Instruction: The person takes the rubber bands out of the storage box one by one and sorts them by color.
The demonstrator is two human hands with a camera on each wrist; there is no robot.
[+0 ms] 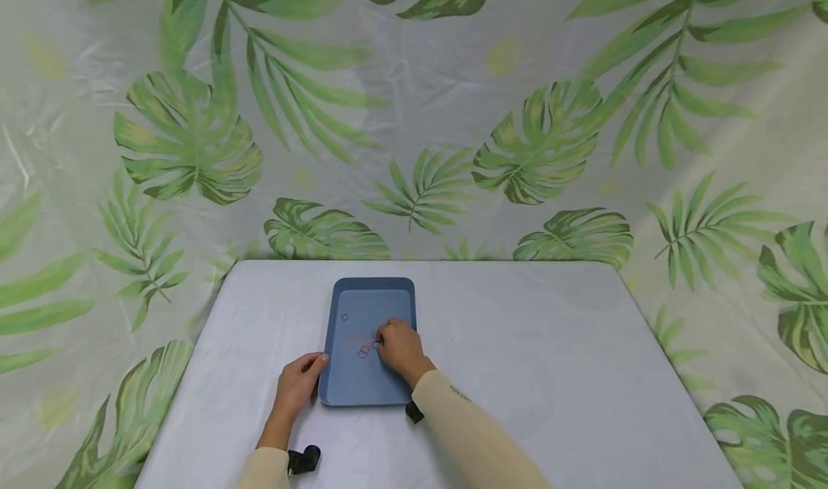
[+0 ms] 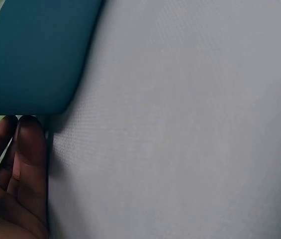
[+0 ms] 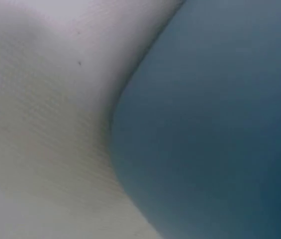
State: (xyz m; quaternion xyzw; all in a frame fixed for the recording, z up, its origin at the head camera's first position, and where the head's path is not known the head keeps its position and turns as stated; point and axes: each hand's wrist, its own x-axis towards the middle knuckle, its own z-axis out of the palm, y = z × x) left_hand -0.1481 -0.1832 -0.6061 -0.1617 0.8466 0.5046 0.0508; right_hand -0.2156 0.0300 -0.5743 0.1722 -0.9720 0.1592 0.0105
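Note:
A blue rectangular tray [image 1: 369, 388] lies lengthwise on the table, with several thin small rings inside. One red ring [image 1: 345, 317] is apart from the others at the upper left; two more overlap near the middle, beside fainter orange ones. My right hand [image 1: 401, 346] reaches over the right rim, its fingertips bent down among the rings; I cannot tell whether they pinch one. At the left rim is my left hand [image 1: 300, 381], its fingertips against the tray's outer side. In the left wrist view, the extended fingers [image 2: 31, 144] meet the tray's edge. The right wrist view shows no fingers.
A white cloth covers the table [image 1: 530, 359], which extends well to the right of the tray. Behind it hangs a leaf-patterned sheet [image 1: 427, 101]. Small black wrist cameras [image 1: 305, 459] sit close over the tabletop.

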